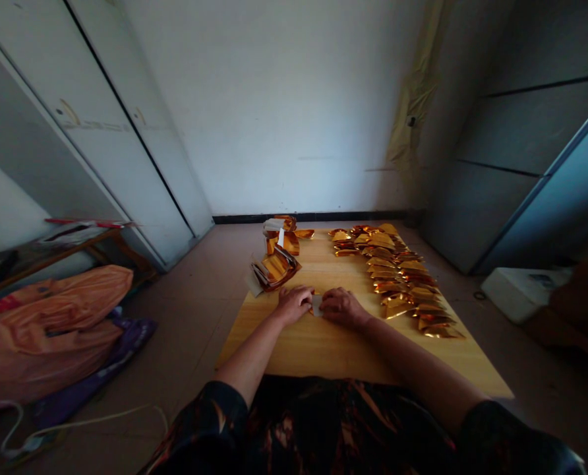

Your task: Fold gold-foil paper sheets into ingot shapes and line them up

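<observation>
Between my two hands, a small sheet of gold foil paper [317,305] lies on the wooden table, its pale underside showing. My left hand [295,305] has its fingers closed on the sheet's left edge. On the other edge, my right hand [342,306] grips with curled fingers. Just beyond my left hand sits a loose stack of gold foil sheets [275,267], curled up at the sides. To the right of my right hand, folded gold paper pieces [397,305] lie in overlapping rows.
The wooden table [318,349] stands before a white wall [294,119]. More foil sheets [287,243] lie at its far left corner. On the floor at left is an orange bag [51,336] beside a pale cable [101,417]. A white box [516,290] stands at right.
</observation>
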Available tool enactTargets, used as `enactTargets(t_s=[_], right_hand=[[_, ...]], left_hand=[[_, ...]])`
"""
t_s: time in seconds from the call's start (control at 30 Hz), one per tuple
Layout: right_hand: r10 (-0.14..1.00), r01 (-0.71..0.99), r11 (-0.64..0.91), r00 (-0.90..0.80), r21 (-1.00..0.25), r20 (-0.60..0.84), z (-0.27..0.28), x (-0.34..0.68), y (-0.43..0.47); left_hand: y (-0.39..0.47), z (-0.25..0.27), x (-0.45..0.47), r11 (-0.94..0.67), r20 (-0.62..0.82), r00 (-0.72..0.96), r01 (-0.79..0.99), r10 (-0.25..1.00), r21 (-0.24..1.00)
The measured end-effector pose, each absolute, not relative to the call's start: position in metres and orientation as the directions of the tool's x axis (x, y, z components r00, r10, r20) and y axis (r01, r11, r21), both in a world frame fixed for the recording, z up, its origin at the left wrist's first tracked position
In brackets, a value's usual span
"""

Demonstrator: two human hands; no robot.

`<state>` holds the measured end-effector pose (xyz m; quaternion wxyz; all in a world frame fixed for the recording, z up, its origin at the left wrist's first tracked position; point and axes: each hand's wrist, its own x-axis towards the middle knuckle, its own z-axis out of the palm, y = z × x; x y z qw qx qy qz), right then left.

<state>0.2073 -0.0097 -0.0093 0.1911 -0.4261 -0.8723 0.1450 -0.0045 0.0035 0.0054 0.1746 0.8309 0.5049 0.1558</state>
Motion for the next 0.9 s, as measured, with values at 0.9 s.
enactTargets(t_s=[0.9], right_hand=[[0.699, 0.439, 0.661, -0.655, -0.609, 0.286, -0.009, 0.19, 0.007]], left_hand=[[0.003, 0.004, -0.01, -0.442, -0.016, 0.495, 0.789, 0.869, 0.427]])
